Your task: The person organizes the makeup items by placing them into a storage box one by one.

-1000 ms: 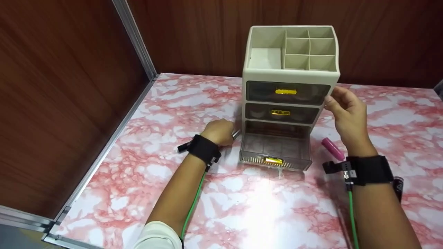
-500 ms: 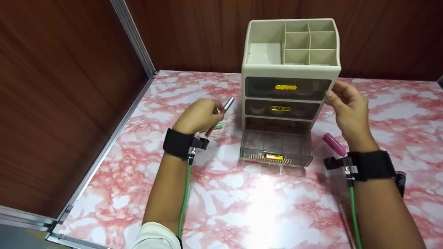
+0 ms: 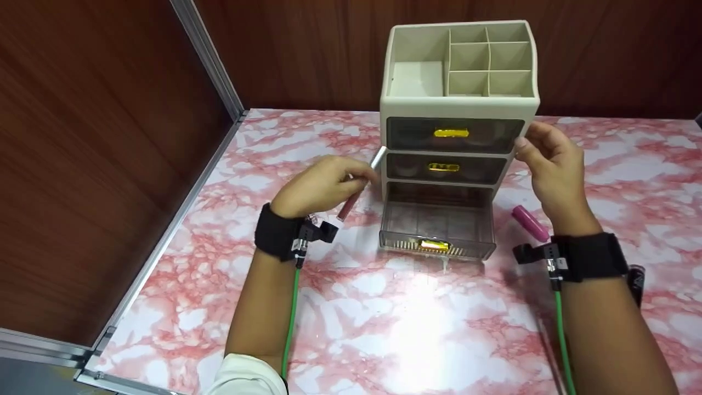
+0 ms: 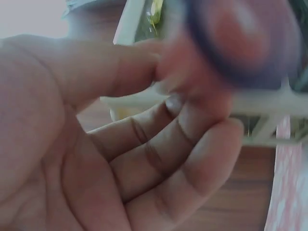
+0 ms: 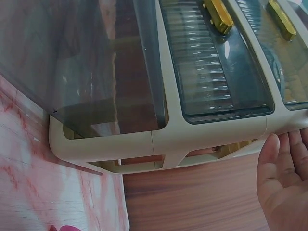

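My left hand (image 3: 329, 184) pinches a lip gloss tube (image 3: 351, 206) between thumb and fingers. Its silver cap points up and right, overlapping the organizer's left edge in the head view. Close to the left wrist camera, the tube's round end (image 4: 240, 38) is blurred. A cream drawer organizer (image 3: 460, 107) stands at the back, its bottom drawer (image 3: 436, 222) pulled out and its upper two drawers closed. At its right side, my right hand (image 3: 556, 175) rests its fingertips on the frame, the thumb by the front edge; the right wrist view shows these fingers (image 5: 288, 154) fairly straight.
A pink tube (image 3: 530, 223) lies right of the pulled-out drawer. Partly hidden behind my right wrist is a black cylinder (image 3: 636, 282). Brown wood-pattern panels (image 3: 307, 60) border the marbled table (image 3: 340, 307) at the back and left.
My left hand has lifted the lip gloss off the table beside the organizer, then brought it right toward the drawers. My right hand has stayed at the organizer's side.
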The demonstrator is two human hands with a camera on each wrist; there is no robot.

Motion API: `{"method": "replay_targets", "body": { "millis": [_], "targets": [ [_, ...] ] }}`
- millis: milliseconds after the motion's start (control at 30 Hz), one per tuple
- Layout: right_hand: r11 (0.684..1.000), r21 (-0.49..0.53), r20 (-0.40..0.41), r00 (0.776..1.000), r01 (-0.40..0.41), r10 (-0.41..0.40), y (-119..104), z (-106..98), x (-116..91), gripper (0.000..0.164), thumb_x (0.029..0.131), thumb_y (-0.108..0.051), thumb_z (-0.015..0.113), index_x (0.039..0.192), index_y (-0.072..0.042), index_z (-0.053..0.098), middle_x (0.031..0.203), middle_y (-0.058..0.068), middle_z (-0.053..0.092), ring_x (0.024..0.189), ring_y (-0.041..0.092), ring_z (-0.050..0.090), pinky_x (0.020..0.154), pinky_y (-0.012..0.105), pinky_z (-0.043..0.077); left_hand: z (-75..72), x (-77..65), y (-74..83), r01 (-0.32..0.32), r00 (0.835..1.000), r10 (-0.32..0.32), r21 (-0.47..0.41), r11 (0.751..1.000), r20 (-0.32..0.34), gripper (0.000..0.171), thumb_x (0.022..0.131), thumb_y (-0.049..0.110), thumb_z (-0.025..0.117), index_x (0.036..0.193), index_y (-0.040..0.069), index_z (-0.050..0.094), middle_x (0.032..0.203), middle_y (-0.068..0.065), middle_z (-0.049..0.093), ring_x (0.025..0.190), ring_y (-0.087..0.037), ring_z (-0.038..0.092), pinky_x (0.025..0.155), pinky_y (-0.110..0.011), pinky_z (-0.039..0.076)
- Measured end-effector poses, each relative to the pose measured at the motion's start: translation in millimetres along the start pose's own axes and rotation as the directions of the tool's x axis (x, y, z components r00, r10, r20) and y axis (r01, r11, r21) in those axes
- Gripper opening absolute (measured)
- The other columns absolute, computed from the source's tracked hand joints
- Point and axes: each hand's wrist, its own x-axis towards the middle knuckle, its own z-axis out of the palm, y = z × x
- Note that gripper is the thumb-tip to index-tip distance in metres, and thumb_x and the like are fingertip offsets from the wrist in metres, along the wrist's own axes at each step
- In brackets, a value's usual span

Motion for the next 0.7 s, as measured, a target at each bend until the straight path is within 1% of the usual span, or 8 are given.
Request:
{"method": "replay_targets", "body": {
  "millis": [67,133,300,367,467,567,633,700],
  "targets": [
    [1.0,0.006,-0.002,1.0,0.001,-0.001,0,0,0,0.027,0.08,-0.001,0.064,0.105,0.007,0.059,0.095,0.017,0.06,0.081,0.02,0.056,0.07,0.023,0.046,3.0,2.0,1.5,-0.039,0.997,0.043,-0.053,0.998,0.069,0.023,0.09,0.013,0.048,0.096,0.027,0.066,0.083,0.011,0.061,0.074,-0.004,0.054,0.069,-0.023,0.044],
    [1.0,0.004,-0.006,1.0,-0.003,0.003,0,-1,0,0.027,0.079,-0.001,0.064,0.105,0.006,0.059,0.094,0.017,0.06,0.081,0.02,0.056,0.07,0.023,0.046,6.4,4.0,2.4,-0.032,0.988,0.049,-0.119,0.992,0.143,0.022,0.09,0.013,0.049,0.096,0.025,0.066,0.084,0.01,0.062,0.072,-0.006,0.055,0.068,-0.023,0.045],
    [1.0,-0.01,-0.014,1.0,-0.017,0.017,-1,-2,-1,0.027,0.079,-0.001,0.065,0.105,0.005,0.06,0.094,0.016,0.06,0.081,0.02,0.056,0.072,0.024,0.046,16.2,8.4,1.1,0.06,0.959,0.007,-0.228,0.972,0.284,0.026,0.085,0.012,0.051,0.101,0.028,0.064,0.067,-0.002,0.057,0.051,-0.018,0.052,0.051,-0.028,0.044],
    [1.0,-0.006,-0.011,1.0,-0.017,0.017,-1,-3,-1,0.027,0.079,-0.001,0.065,0.105,0.005,0.06,0.095,0.017,0.06,0.082,0.02,0.056,0.072,0.025,0.046,21.3,11.5,-0.4,0.084,0.944,0.0,-0.239,0.967,0.331,0.032,0.082,0.01,0.051,0.105,0.029,0.063,0.064,-0.006,0.054,0.047,-0.019,0.049,0.046,-0.028,0.041],
    [1.0,0.006,-0.007,1.0,-0.016,0.016,-1,-3,-1,0.027,0.079,-0.001,0.064,0.105,0.006,0.059,0.095,0.017,0.06,0.082,0.021,0.056,0.073,0.025,0.046,29.6,17.2,-2.9,0.093,0.921,-0.009,-0.197,0.976,0.391,0.037,0.079,0.008,0.05,0.108,0.028,0.062,0.068,-0.002,0.052,0.049,-0.012,0.047,0.045,-0.025,0.039],
    [1.0,0.008,-0.004,1.0,-0.016,0.016,0,-2,-1,0.027,0.08,-0.001,0.064,0.106,0.006,0.059,0.096,0.017,0.06,0.083,0.021,0.056,0.072,0.024,0.046,37.2,21.4,-6.2,0.115,0.9,-0.04,-0.149,0.982,0.434,0.036,0.079,0.01,0.049,0.107,0.028,0.063,0.062,0.002,0.047,0.049,-0.009,0.042,0.045,-0.023,0.034],
    [1.0,0.002,-0.003,1.0,-0.018,0.018,0,-2,-1,0.027,0.08,-0.001,0.064,0.106,0.005,0.059,0.096,0.017,0.06,0.083,0.021,0.056,0.072,0.024,0.046,42.2,23.9,-8.0,0.12,0.898,-0.046,-0.143,0.982,0.438,0.033,0.082,0.014,0.048,0.107,0.028,0.063,0.06,0.003,0.046,0.049,-0.009,0.042,0.045,-0.023,0.032],
    [1.0,-0.009,0.0,1.0,-0.02,0.02,0,-1,0,0.028,0.08,-0.002,0.064,0.106,0.005,0.059,0.096,0.017,0.059,0.083,0.021,0.056,0.072,0.024,0.045,47.9,26.5,-9.0,0.117,0.902,-0.036,-0.163,0.98,0.43,0.03,0.084,0.017,0.048,0.109,0.027,0.062,0.057,0.001,0.048,0.049,-0.01,0.044,0.046,-0.024,0.034]
  ]
}}
